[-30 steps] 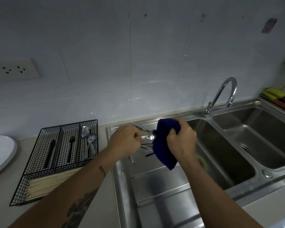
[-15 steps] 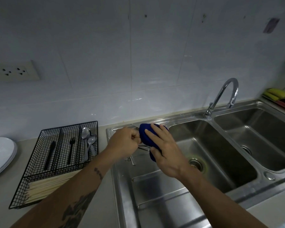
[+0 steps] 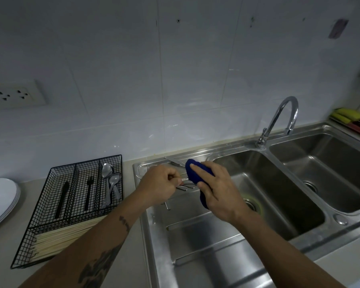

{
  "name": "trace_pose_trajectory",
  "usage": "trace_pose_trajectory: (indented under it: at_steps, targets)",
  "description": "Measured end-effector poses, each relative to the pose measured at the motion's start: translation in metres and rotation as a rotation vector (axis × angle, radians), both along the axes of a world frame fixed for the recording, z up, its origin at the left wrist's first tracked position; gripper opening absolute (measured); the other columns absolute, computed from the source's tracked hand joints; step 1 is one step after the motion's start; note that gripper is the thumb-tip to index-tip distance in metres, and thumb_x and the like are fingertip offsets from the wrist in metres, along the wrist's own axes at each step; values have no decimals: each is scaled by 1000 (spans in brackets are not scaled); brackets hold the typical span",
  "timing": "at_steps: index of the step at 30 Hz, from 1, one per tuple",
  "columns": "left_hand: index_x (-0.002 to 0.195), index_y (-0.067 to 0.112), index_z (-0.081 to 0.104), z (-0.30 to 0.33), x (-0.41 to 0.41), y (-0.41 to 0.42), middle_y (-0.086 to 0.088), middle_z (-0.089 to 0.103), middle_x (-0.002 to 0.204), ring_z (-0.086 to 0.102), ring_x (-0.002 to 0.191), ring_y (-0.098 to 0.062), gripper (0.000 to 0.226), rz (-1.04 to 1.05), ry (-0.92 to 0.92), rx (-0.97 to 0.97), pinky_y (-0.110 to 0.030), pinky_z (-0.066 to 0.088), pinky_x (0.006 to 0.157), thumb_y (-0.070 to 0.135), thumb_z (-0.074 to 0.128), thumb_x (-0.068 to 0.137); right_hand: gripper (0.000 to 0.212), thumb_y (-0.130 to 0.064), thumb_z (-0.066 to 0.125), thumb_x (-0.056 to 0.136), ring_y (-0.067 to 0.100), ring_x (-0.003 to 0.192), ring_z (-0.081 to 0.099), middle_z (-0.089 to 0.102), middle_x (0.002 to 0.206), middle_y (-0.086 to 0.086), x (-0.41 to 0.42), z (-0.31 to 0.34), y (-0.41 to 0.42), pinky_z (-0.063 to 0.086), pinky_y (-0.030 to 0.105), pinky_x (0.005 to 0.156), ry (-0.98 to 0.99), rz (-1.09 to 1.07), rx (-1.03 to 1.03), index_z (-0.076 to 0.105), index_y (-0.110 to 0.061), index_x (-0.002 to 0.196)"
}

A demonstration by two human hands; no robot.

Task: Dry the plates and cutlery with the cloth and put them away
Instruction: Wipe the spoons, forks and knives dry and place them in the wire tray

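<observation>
Several white plates (image 3: 0, 200) sit stacked at the far left edge of the frame, and just right of them we see the black wire caddy (image 3: 71, 206), its three upper compartments holding a dark knife (image 3: 62, 194), a dark fork (image 3: 89, 190) and a few spoons (image 3: 110, 183), with pale chopsticks (image 3: 64, 235) lying across the lower section. Near the middle of the frame our left hand (image 3: 158, 187) is curled around a bundle of metal cutlery (image 3: 185, 187), pinching it by the handles, though exactly which pieces it holds we cannot tell. Immediately right, our right hand (image 3: 220, 192) wraps the blue cloth (image 3: 195, 175) around the other ends of that bundle, fingers laid over the fabric and thumb tucked under it. Both hands hover above the steel draining board (image 3: 195, 235), where another utensil (image 3: 175, 162) rests near the wall. Further right lie the two sink basins (image 3: 279, 194) and the curved tap (image 3: 279, 119).

We judge the main risk to be a piece slipping out of the bundle: several wet handles held in one pinch can slide against each other as the cloth rubs, and anything loosened would drop onto the board or roll into the nearer basin. Rubbing many at once may also leave moisture between the pieces before they reach the caddy.
</observation>
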State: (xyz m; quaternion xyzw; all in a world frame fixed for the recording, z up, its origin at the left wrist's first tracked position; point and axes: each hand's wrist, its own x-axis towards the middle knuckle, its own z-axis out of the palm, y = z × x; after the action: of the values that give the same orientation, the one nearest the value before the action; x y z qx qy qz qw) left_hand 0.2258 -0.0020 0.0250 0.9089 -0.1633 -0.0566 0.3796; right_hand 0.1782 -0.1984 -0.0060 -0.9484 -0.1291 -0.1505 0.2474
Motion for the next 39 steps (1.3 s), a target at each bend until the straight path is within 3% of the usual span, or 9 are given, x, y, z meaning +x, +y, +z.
trace_pose_trajectory:
  at_steps: [5, 10, 16, 19, 22, 25, 29, 33, 39]
  targets:
    - [73, 20, 71, 2, -4, -3, 4, 69, 75, 65, 75, -14, 18, 14, -8, -9, -39, 57, 77, 18, 66, 91, 51, -33, 46, 94, 19, 121, 38, 46, 134, 0, 2, 2, 2, 30, 25, 102, 31, -68, 68, 46, -27, 144]
    - [73, 23, 72, -3, -8, 0, 4, 70, 74, 61, 67, -8, 21, -4, 16, -87, -32, 54, 69, 15, 66, 91, 54, -31, 62, 89, 14, 113, 42, 47, 124, -6, -1, 1, -9, 24, 7, 94, 59, -29, 144, 49, -30, 141]
    - [84, 23, 70, -6, -7, -2, -11, 68, 85, 60, 76, -14, 11, -70, 185, -159, -42, 55, 79, 19, 64, 92, 45, 0, 66, 80, -2, 92, 55, 58, 106, -13, -4, 5, -9, 37, 3, 83, -62, -93, 272, 68, -24, 118]
    - [84, 25, 64, -2, -10, -16, 6, 63, 80, 56, 69, -6, 7, -68, 57, -84, -26, 50, 67, 23, 68, 89, 39, -4, 67, 81, 4, 84, 58, 62, 100, -14, -3, 8, -4, 41, 10, 78, -84, -154, 238, 70, -28, 112]
    - [78, 21, 64, -4, -11, -22, 8, 60, 80, 56, 75, -10, 11, -5, -190, 65, -30, 49, 68, 25, 68, 88, 28, -17, 69, 85, 7, 80, 59, 65, 94, -12, -3, 11, 1, 47, 21, 74, -63, -178, 232, 69, -32, 109]
    - [79, 20, 65, -8, -10, -22, 6, 57, 86, 53, 85, -16, 11, -23, -330, 205, -33, 46, 74, 22, 62, 89, 23, -21, 69, 86, 4, 78, 58, 65, 91, -14, -5, 14, 1, 44, 18, 71, -13, -195, 272, 69, -34, 105]
    - [91, 23, 63, -5, -16, -32, 6, 61, 82, 60, 74, -17, 9, -80, -212, 172, -37, 54, 67, 22, 57, 84, 37, -5, 63, 81, 5, 83, 60, 67, 95, -14, -5, 18, 3, 49, 20, 75, 44, -143, 246, 71, -32, 104]
    - [73, 20, 57, -1, -18, -36, 1, 61, 71, 60, 66, -19, 13, 54, -95, 158, -32, 50, 59, 18, 55, 85, 39, -5, 65, 82, 7, 89, 57, 65, 103, -11, -2, 24, 4, 39, 10, 77, 17, -247, 327, 69, -29, 113]
    - [86, 12, 64, -2, -5, -22, -13, 72, 81, 74, 63, -21, 19, 283, 292, -251, -41, 63, 66, -2, 52, 82, 43, -6, 62, 83, 12, 91, 62, 69, 102, -5, -9, 22, -4, 47, 23, 78, 144, -348, 461, 66, -25, 122]
